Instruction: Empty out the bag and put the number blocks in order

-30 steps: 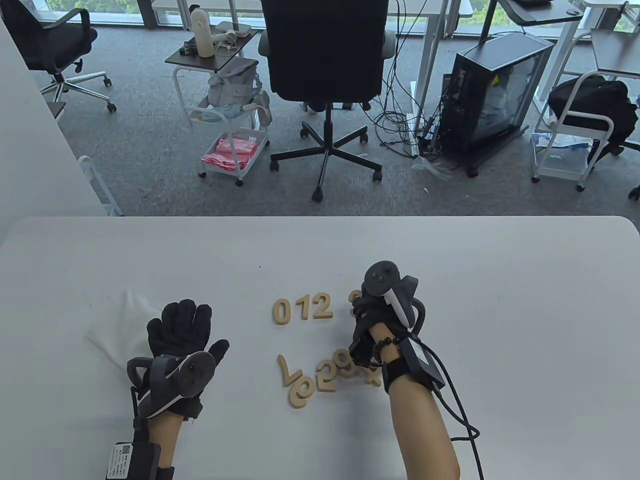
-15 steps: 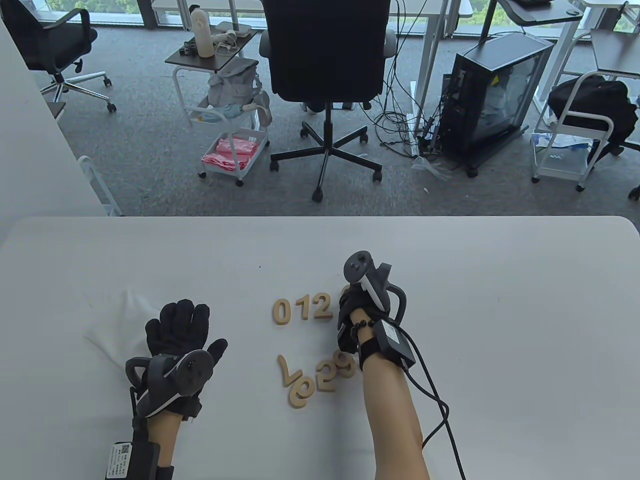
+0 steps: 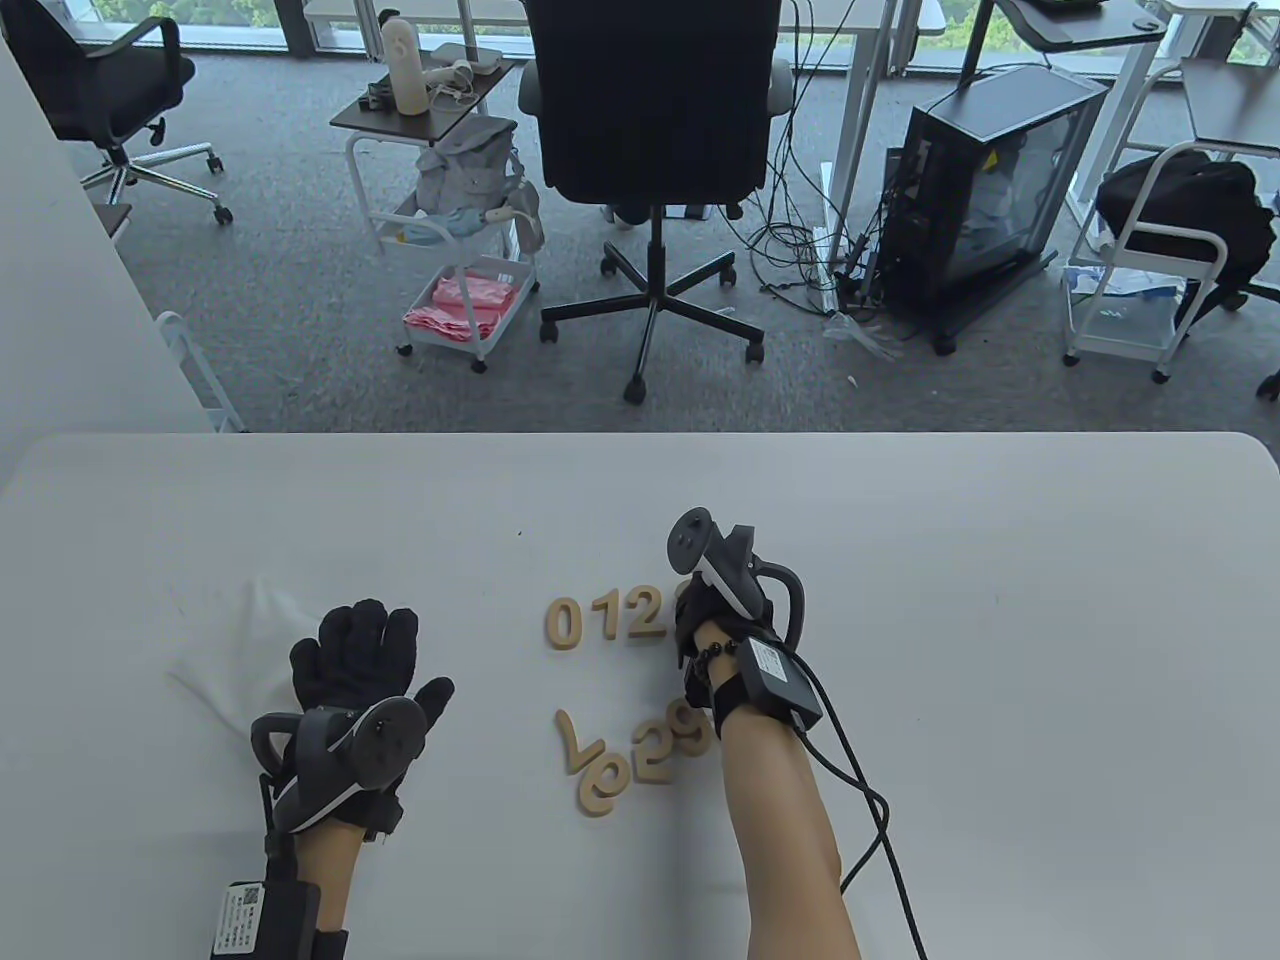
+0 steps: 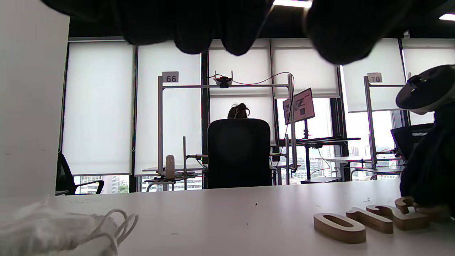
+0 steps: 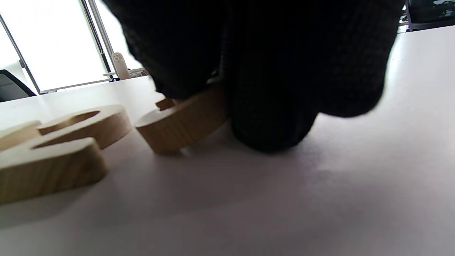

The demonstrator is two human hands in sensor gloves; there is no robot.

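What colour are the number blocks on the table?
The number blocks are light tan wood, with the grain showing best in the right wrist view.

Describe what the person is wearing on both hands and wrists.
Both the left hand and right hand wear black knit sensor gloves, each with a dark grey tracker strapped to its back, with a round disc top and a white stripe. A black box sits on each forearm, the left one labelled white. The right wrist has a dark bead bracelet and a black cable. No sleeves show.
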